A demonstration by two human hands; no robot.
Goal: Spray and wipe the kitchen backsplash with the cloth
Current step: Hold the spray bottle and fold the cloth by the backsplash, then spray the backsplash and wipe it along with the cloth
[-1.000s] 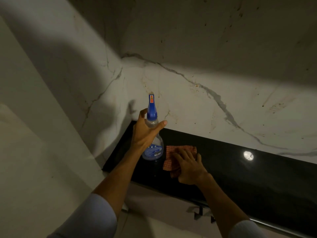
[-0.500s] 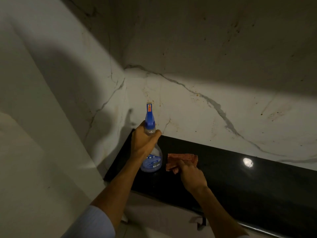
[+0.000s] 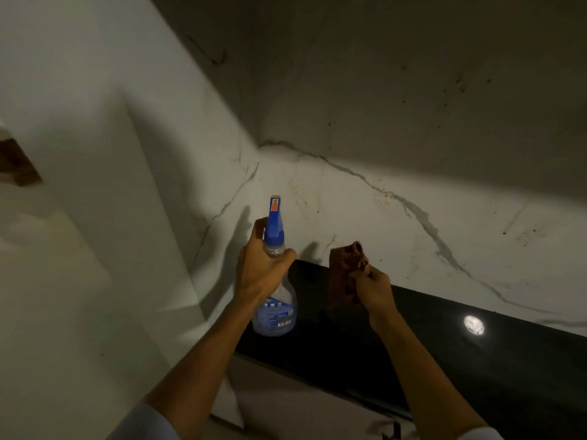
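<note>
Left grip [image 3: 263,268] curled round neck of spray bottle [image 3: 276,309], pointed at backsplash [image 3: 349,211] ahead. Right grip [image 3: 374,290] clutched bunched cloth [image 3: 344,274] above worktop [image 3: 444,344]. Cloth judged soft, light, floppy: needs bunched hold. Bottle probably light, slick: neck hold suits.

The left hand [image 3: 263,271] grips the neck of a clear plastic spray bottle with a blue nozzle [image 3: 275,315]. The bottle is upright, at the left end of the glossy black counter [image 3: 428,360]. Its nozzle points toward the white marble backsplash with grey veins [image 3: 397,223]. The right hand [image 3: 374,290] holds a crumpled reddish cloth [image 3: 344,277] just beside the bottle, near the backsplash. A round bright reflection [image 3: 474,324] lies on the counter.
</note>
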